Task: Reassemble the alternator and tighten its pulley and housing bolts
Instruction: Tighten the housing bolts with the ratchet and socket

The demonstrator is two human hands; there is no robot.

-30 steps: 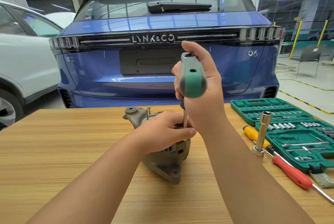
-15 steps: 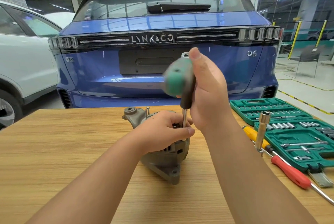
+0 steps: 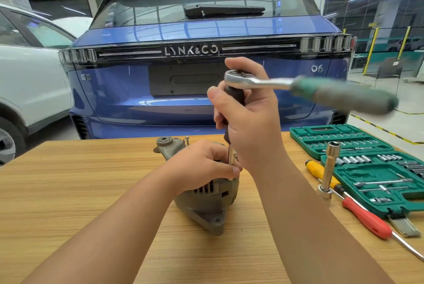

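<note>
A grey alternator [image 3: 206,205] stands on the wooden table [image 3: 68,192]. My left hand [image 3: 204,166] rests on top of it, fingers curled over the housing and thumb against a thin steel extension shaft [image 3: 230,155] that stands upright on it. My right hand [image 3: 250,120] grips the dark driver handle [image 3: 234,95] above that shaft. A ratchet [image 3: 259,80] sits on the handle's top, its green grip [image 3: 344,94] pointing right and blurred. The bolt under the shaft is hidden by my left hand.
An open green socket set case [image 3: 367,164] lies at the right. Beside it stand a tall socket on an extension [image 3: 329,169], a yellow screwdriver [image 3: 321,172] and a red-handled screwdriver [image 3: 367,219]. A blue car [image 3: 206,31] is parked just behind the table.
The ratchet's green grip has swung from pointing toward me round to the right. My right hand stays on the driver handle and my left hand stays on the alternator.
</note>
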